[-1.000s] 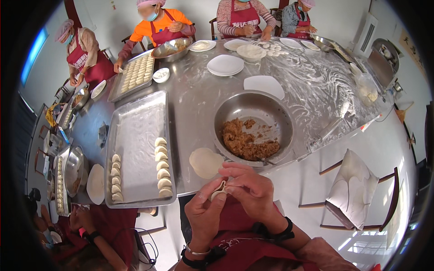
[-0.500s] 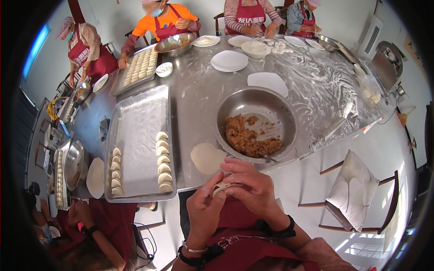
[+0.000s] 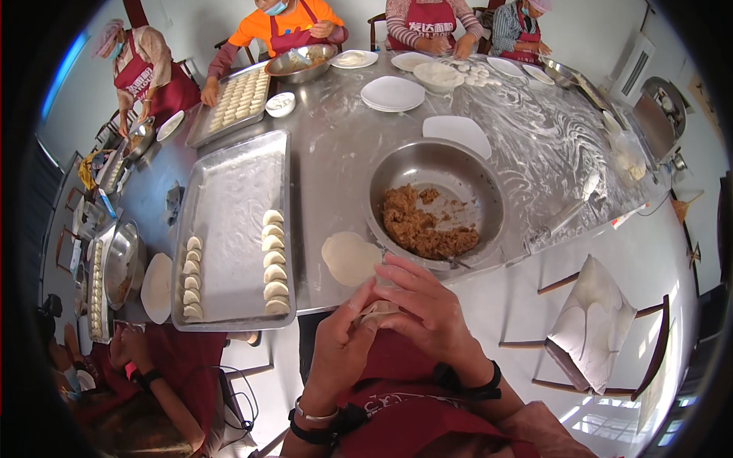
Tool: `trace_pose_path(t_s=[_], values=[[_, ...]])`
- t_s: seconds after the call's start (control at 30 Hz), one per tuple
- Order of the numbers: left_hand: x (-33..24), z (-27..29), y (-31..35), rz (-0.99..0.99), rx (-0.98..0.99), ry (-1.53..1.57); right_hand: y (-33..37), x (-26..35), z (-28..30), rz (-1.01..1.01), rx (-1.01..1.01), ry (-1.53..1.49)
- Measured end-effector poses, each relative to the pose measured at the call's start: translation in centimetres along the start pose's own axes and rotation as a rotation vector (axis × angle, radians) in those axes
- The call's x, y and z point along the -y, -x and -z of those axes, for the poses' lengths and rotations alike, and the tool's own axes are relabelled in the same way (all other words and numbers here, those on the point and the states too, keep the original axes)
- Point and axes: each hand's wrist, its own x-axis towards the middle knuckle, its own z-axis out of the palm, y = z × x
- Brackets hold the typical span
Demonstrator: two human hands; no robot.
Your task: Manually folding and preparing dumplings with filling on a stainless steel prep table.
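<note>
Between my two hands, just off the table's near edge, is a pale dumpling (image 3: pixel 376 312), mostly hidden by my fingers. My left hand (image 3: pixel 345 336) pinches it from the left with thumb and forefinger. From the other side my right hand (image 3: pixel 427 309) closes on it with the thumb, its fingers arched above. Flat dough wrappers (image 3: pixel 350 259) lie on the table just beyond my hands. To their right stands a steel bowl (image 3: pixel 477 191) with brown minced filling (image 3: pixel 416 225) in it. A metal tray (image 3: pixel 233 305) on the left carries two rows of folded dumplings (image 3: pixel 275 271).
White plates (image 3: pixel 393 93) and a floured area (image 3: pixel 534 122) spread across the steel table (image 3: pixel 328 153). A rolling pin (image 3: pixel 569 214) lies near the right edge. A cushioned chair (image 3: pixel 592 324) stands at right. Several co-workers sit or stand around; one co-worker's hands (image 3: pixel 130 347) are close at lower left.
My fingers have shifted along the dumpling, and my right fingers now cover more of it. The whole view has tilted slightly. Across the table, the co-worker in orange still reaches to a tray.
</note>
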Motion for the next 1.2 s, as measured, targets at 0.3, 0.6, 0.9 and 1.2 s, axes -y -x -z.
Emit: trace_pose_path(t_s=[0.3,0.6,0.9,1.2], values=[[-0.2,-1.1,0.2,0.108,-0.015,0.497,1.1,-0.3,-0.6,-0.271,-0.097,-0.368],[1.9,-1.5,0.4,0.068,-0.135,0.457,0.8,1.1,-1.8,-0.212,-0.193,-0.287],[1.7,-1.5,0.6,-0.009,-0.083,0.132,0.3,0.1,-0.8,-0.036,-0.152,-0.154],[2.5,-1.2,0.5,0.018,-0.025,0.305,-0.1,0.6,-0.1,-0.159,-0.014,-0.205]])
